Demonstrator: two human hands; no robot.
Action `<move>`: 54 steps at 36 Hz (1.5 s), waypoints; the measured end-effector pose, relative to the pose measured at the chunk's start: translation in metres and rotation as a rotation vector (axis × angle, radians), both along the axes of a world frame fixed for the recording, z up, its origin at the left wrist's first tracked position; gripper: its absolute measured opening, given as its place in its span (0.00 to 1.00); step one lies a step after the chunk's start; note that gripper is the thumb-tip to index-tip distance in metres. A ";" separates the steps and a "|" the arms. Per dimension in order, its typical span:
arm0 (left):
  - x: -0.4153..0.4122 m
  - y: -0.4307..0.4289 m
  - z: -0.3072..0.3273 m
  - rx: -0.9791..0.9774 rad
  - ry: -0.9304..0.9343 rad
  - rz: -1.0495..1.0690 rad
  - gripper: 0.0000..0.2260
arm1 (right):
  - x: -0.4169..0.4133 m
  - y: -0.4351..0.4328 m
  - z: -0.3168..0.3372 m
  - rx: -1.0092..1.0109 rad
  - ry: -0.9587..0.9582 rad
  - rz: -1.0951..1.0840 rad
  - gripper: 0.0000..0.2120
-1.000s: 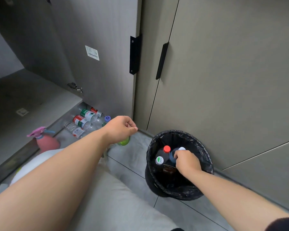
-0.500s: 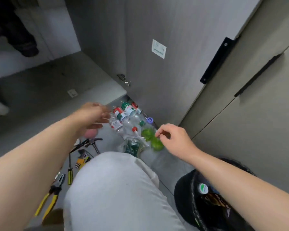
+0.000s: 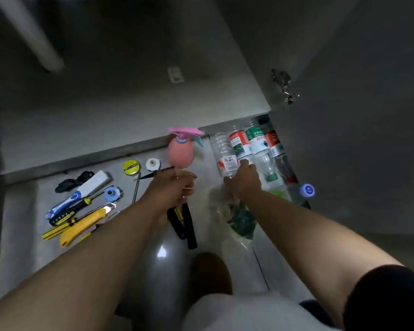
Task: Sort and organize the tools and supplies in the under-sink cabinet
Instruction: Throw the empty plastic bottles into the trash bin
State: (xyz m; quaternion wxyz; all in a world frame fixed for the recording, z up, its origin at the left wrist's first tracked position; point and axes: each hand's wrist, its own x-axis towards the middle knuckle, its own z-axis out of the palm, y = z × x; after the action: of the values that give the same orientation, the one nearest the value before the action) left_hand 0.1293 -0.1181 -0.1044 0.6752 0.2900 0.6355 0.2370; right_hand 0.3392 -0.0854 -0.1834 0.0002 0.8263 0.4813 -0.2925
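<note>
Now right hand (image 3: 243,181) grips clear bottle (image 3: 224,151) (left hand (image 3: 171,187) unclear).

Floor tiles (image 3: 22,235): grey, matt, lit brighter than the recess behind. Thin dark grout line (image 3: 261,263) running away towards the right side. One bright glint of reflected light (image 3: 161,252) on the floor, lower middle.
Cabinet base (image 3: 105,103): grey panel, dim, set behind a darker front sill (image 3: 81,161) crossing the view on a slant. Small pale sticker (image 3: 175,74) on the panel.
White pipe (image 3: 31,37): slanting, upper left, blurred.
Cabinet door (image 3: 356,115): grey, standing open at right, metal hinge (image 3: 283,86) on its inner face.
</note>
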 end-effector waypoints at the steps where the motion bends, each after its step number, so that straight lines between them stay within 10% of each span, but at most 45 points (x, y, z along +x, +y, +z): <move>1: -0.001 0.000 -0.006 -0.006 0.000 -0.005 0.03 | -0.003 0.006 -0.006 -0.028 -0.015 0.007 0.36; 8: 0.006 0.005 -0.035 -0.075 -0.028 -0.051 0.09 | -0.018 0.020 -0.021 -0.091 -0.041 -0.004 0.39; 17: 0.025 0.005 -0.030 -0.117 -0.053 -0.073 0.28 | -0.037 -0.036 0.035 -0.009 0.464 -0.222 0.35; 26: 0.031 -0.005 -0.024 -0.189 -0.235 -0.109 0.21 | -0.023 -0.078 0.077 -0.155 0.799 -0.247 0.24; 32: 0.022 -0.010 -0.035 -0.267 -0.232 -0.054 0.24 | 0.011 -0.025 0.062 0.086 0.470 -0.270 0.11; 41: 0.006 -0.021 -0.059 -0.388 -0.262 0.075 0.23 | 0.030 0.043 -0.015 -0.067 -0.109 -0.126 0.41; 54: 0.001 -0.022 -0.048 -0.462 -0.356 0.058 0.25 | 0.009 0.037 -0.013 0.030 0.182 -0.413 0.42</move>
State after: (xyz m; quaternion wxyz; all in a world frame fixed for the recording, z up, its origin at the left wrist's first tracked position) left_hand 0.1301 -0.1405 -0.1524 0.8172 0.0638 0.5521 0.1523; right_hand 0.3481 -0.0484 -0.1964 -0.1155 0.8773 0.3043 -0.3526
